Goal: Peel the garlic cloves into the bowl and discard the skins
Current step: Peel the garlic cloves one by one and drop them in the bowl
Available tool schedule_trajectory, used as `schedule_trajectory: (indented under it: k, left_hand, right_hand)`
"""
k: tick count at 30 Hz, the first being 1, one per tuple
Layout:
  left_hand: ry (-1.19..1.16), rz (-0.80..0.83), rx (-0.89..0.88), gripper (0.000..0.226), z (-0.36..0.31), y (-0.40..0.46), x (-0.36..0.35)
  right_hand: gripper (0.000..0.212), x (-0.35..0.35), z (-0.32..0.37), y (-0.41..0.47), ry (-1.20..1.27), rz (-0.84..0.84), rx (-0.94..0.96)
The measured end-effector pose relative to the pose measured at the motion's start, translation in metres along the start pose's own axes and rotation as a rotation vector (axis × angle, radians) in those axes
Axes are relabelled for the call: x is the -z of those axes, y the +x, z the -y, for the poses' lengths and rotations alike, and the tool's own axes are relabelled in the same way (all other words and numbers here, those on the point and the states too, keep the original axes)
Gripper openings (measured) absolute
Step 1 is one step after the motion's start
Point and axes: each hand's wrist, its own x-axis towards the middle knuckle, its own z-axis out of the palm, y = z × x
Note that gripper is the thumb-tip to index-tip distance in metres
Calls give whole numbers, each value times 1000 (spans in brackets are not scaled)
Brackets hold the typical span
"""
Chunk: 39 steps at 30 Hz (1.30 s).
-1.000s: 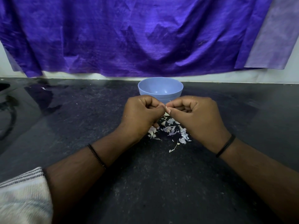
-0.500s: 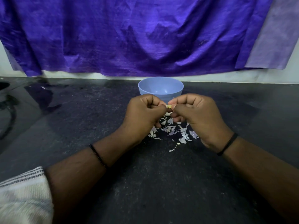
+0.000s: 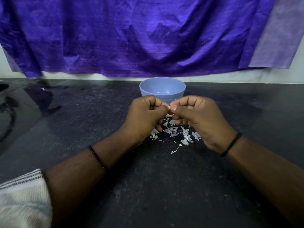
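Note:
A small pale garlic clove is held between both hands just in front of the blue bowl. My left hand grips it with curled fingers. My right hand pinches its top with thumb and forefinger. Most of the clove is hidden by the fingers. The bowl stands upright on the dark counter, and what shows of its inside holds nothing. Loose garlic skins lie scattered on the counter under and just behind my hands.
A purple cloth hangs on the wall behind the counter. At the far left edge a dark curved cable or fixture lies on the glossy counter. A white striped sleeve shows at the bottom left.
Both hands stay together at the clove, with the fingers shifting slightly on it. My right hand has drawn a little to the right, uncovering more skins beneath it.

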Motion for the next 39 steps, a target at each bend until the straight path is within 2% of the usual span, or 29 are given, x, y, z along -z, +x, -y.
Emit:
schedule_trajectory:
  k: [3,8,14,16,20,28,35,39]
  left_hand:
    - [-24,5,14,18,-2,0,0]
    - [-51,8,48,17,-4,0,2]
    - [318,-1,-111,19,4,2,7]
    - [354,-3,-143,22,6,3,7]
    - [227,33,-145,11,3,0,5]
    - [99,31,-120,1,0,-1,7]
    - [20,17,-73,5,0,-1,7]
    - [-56,21,-6,9,-1,0,6]
  right_hand:
    - [5,-1,-1,1,78,31,-53]
    - [10,-1,0,2,226,126,-151]
    - [12,2,-2,3,141,91,-83]
    - [12,3,-3,3,78,51,-32]
    - [15,2,-2,2,-28,7,52]
    - [9,3,2,1,-16,-22,93]
    - [14,-6,0,-3,-96,-41,124]
    - [12,-10,1,-4,-50,-76,83]
